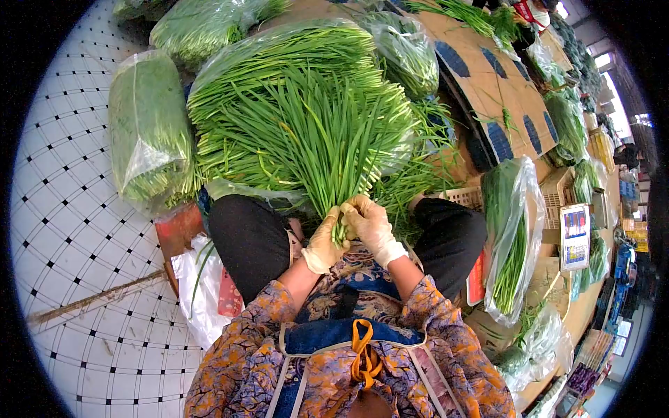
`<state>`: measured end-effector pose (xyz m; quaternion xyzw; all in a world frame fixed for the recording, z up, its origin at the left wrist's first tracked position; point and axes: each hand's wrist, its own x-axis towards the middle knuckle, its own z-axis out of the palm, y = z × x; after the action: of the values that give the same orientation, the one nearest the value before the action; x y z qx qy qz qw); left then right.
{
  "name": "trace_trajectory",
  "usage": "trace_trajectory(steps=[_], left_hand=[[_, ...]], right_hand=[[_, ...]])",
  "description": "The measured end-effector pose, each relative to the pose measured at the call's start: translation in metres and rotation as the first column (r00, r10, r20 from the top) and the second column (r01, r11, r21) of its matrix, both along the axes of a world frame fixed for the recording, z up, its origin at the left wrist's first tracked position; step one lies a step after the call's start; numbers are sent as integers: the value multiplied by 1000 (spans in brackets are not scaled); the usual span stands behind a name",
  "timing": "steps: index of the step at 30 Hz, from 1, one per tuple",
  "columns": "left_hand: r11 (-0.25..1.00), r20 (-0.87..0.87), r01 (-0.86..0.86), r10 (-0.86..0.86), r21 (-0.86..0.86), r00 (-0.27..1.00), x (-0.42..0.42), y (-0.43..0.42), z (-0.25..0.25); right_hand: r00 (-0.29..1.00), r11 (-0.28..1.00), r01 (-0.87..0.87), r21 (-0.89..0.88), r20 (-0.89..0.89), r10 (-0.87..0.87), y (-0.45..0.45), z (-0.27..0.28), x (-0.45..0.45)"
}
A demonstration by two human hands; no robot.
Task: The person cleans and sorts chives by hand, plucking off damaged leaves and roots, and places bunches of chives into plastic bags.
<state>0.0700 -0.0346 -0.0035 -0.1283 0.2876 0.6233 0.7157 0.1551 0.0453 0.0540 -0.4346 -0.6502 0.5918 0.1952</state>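
A fanned bunch of garlic chives [324, 150] points away from me, its pale cut ends close to my lap. My left hand [323, 245], in a thin cream glove, is wrapped round the stems near those ends. Gloved as well, my right hand [371, 226] touches the same bunch from the right, fingers bent in a pinch at the stems. Whatever lies between its fingertips is too small to make out. Right behind the bunch lies a large heap of chives [279, 63] in an opened clear plastic bag, stems toward the right.
On the left stands a full bag of chives [150, 129] on the tiled floor [77, 230]. Another bag [408, 56] lies behind the heap. Loose chives [411, 188] and flattened cardboard [498, 83] are at the right, beside a long bag of greens [512, 237] and a price sign [575, 237].
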Motion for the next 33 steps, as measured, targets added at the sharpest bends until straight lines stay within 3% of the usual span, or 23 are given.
trace_trajectory(steps=[1,3,4,5,7,9,11,13,15,17,19,23,29,31,32,33], left_hand=[[1000,0,4,-4,1,1000,0,1,2],[998,-1,41,-41,42,999,-1,0,3],[998,-5,45,-45,40,999,-1,-1,5],[999,-38,39,-39,-2,999,0,-2,6],[998,-71,34,-37,-44,997,2,-4,5],[998,-103,69,-67,9,992,1,-3,3],[997,-96,70,-66,29,993,-1,-4,7],[997,-83,58,-54,43,995,-2,-3,9],[998,18,25,-26,58,999,-2,-3,5],[999,42,35,-37,39,998,-3,-4,4],[997,12,61,-62,49,998,-1,-2,3],[999,-60,47,-47,3,997,2,-5,-5],[999,-98,25,-21,46,995,1,-5,-3],[998,-152,45,-39,37,988,2,-6,-1],[1000,-170,16,-12,22,985,3,-6,-6],[1000,-188,-11,12,7,982,4,-6,-11]], right_hand=[[1000,1000,4,1,0,-4,1,-5,2],[996,974,91,-206,35,-85,1,-7,3],[980,967,97,-236,191,-51,5,11,-3],[981,966,99,-238,188,-55,11,10,-7],[876,990,-139,23,469,112,24,10,-15],[900,993,-114,-20,421,112,28,-1,-16],[903,982,-137,133,424,68,29,-6,-13],[907,990,-80,112,420,25,16,-1,-7],[972,942,-90,322,237,12,6,-3,5],[982,955,-80,287,187,26,3,-6,7],[967,999,6,47,254,-18,4,-5,5],[942,993,-4,-117,333,44,15,-1,1],[999,991,-11,-137,34,16,-2,-3,24],[998,1000,-2,-22,-56,0,-4,7,32],[961,970,115,-214,-224,-163,-4,15,38],[922,957,191,-219,-296,-251,4,25,40]])
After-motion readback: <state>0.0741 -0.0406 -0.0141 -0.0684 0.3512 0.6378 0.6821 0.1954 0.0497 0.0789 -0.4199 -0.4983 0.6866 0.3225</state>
